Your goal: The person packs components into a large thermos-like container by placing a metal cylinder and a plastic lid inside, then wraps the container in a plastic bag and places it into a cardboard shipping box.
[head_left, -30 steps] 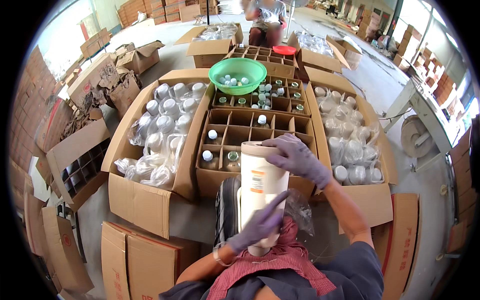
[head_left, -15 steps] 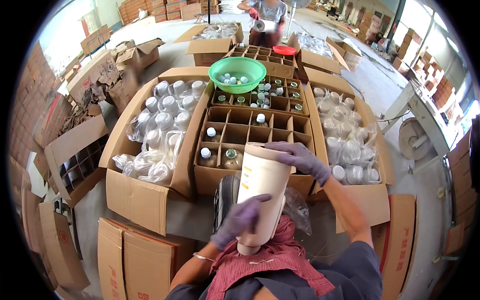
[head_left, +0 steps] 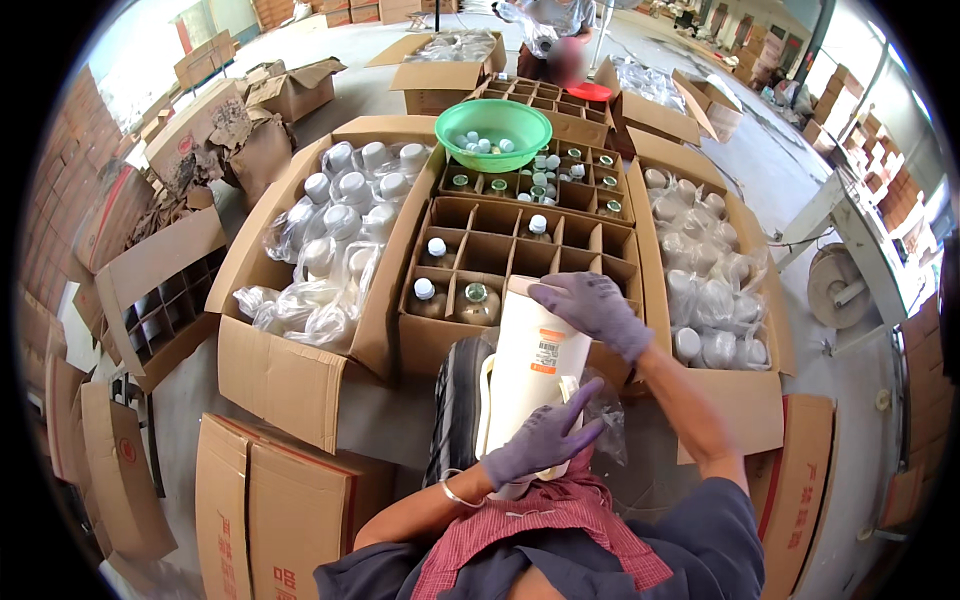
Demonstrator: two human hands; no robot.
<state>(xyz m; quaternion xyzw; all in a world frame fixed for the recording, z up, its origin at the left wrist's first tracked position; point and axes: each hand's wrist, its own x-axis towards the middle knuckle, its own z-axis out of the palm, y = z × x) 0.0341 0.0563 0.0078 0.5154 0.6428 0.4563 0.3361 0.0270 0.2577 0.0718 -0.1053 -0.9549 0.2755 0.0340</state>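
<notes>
A cream-white thermos flask (head_left: pixel 528 395) with an orange-and-black label leans across my lap, its handle (head_left: pixel 485 405) on the left side. Over the flask's upper end, my right hand (head_left: pixel 600 315), in a grey-purple glove, is curled with the fingers closed on the rim. My left hand (head_left: pixel 535 440), gloved alike, lies across the lower part with thumb and forefinger stretched apart. The flask's lower end is partly hidden by that hand. Just ahead stands a divided carton (head_left: pixel 420 335) holding a few glass bottles, some with white caps (head_left: pixel 424 289).
A green bowl (head_left: pixel 545 135) of small white caps rests on a farther divided carton. Open cartons of plastic-wrapped white flasks flank me, left (head_left: pixel 385 330) and right (head_left: pixel 783 330). Closed cartons (head_left: pixel 225 500) lie low at left. A person (head_left: pixel 565 30) stands beyond the cartons.
The flask has turned about its length, bringing the label into full view and the handle to the left. My left hand has shifted right, its fingers now spread. The right stays at the top.
</notes>
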